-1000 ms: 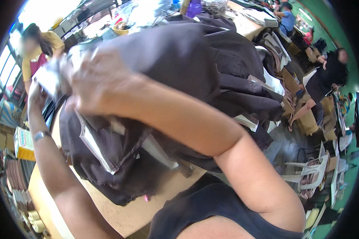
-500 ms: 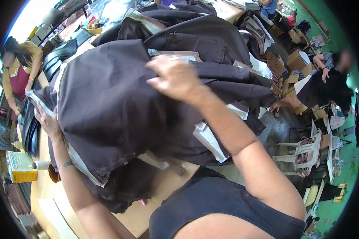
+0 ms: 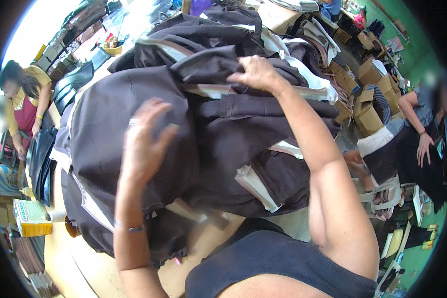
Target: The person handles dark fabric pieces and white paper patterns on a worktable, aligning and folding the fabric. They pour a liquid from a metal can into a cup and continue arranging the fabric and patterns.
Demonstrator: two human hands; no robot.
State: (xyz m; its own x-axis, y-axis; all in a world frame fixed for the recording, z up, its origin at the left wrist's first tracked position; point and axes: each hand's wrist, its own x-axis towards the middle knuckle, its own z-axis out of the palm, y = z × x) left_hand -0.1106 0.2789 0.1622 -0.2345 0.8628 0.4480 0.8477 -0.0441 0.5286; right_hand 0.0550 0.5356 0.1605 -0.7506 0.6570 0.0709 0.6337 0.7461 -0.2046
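Observation:
A large heap of dark brown cloth pieces (image 3: 129, 104) with pale, stiff-looking edge strips covers the table in front of me. My left hand (image 3: 146, 139), a little blurred, is over the near-left panel of the heap. Its thumb and fingers are apart and nothing is in them. Farther off and to the right, my right hand (image 3: 257, 73) has its fingers closed on a fold of dark cloth (image 3: 211, 64) along the upper part of the heap. Just below that fold lies a pale strip (image 3: 211, 90) with a brownish border.
On the table's left stand a yellow-and-white can (image 3: 32, 218) and a white thread cone (image 3: 56, 216). A person in a yellow top (image 3: 42, 89) works at far left; another person (image 3: 417, 114) sits at right with dark cloth. Cardboard boxes (image 3: 370, 107) stand on the right.
My left hand has left the heap's left edge and moved right over the panel. My right hand has moved farther away and right, closing on a cloth fold, which is now raised.

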